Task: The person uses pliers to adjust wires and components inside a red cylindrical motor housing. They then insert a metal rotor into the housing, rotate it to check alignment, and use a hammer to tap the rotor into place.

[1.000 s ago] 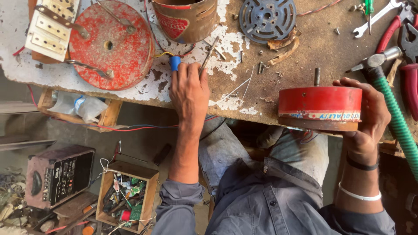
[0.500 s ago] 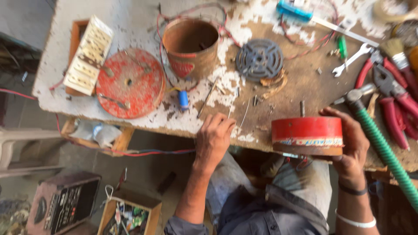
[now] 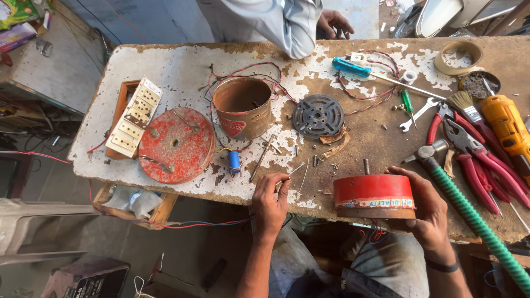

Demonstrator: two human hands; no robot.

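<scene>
My right hand (image 3: 428, 212) grips a red round metal housing (image 3: 374, 196) at the near edge of the worn workbench (image 3: 182, 72), holding it from its right side. Left of it, my left hand (image 3: 270, 203) rests at the bench edge, its fingertips pinched on a thin metal pin (image 3: 291, 171). A blue capacitor (image 3: 234, 161) and a long bolt (image 3: 261, 158) lie just beyond that hand. Further back stand a rusty tin can (image 3: 243, 107), a red round cover (image 3: 175, 144) and a grey perforated disc (image 3: 318, 116).
A white switchboard (image 3: 132, 118) lies at the left. At the right lie a green-handled hammer (image 3: 475, 215), red pliers (image 3: 480, 160), an orange tool (image 3: 510, 127), a spanner (image 3: 417, 116) and a blue-handled screwdriver (image 3: 353, 68). Another person (image 3: 276, 22) stands at the far edge.
My left hand pulled back from the blue capacitor to the near edge and closed on the thin pin. The view rose, showing more of the bench. My right hand kept the red housing.
</scene>
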